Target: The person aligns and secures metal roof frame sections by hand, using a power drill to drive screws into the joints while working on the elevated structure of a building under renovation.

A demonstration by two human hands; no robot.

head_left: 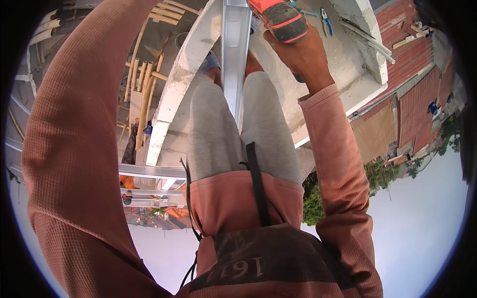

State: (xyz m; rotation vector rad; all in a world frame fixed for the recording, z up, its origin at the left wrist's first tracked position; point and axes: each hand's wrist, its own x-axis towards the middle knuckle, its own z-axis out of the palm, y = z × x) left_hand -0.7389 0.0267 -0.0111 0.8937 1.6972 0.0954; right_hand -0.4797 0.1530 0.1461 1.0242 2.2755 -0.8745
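The right hand (pixel 304 55) is clamped on a red-and-black power tool (pixel 284 21), at the upper centre of the view. The tool's black end, marked with red stripes, faces the person. The left forearm (pixel 82 134) extends past the upper edge; the left hand is out of frame, and its state cannot be told. A silver metal channel (pixel 235 57) runs lengthwise between the legs (pixel 214 131), just left of the tool. Blue-handled pliers (pixel 326 23) lie on the concrete surface (pixel 343 74), right of the tool. Pale rods (pixel 380 49) lie farther right, near the concrete edge. Bamboo poles (pixel 144 107) stand beyond the concrete beam (pixel 186 64) at left.
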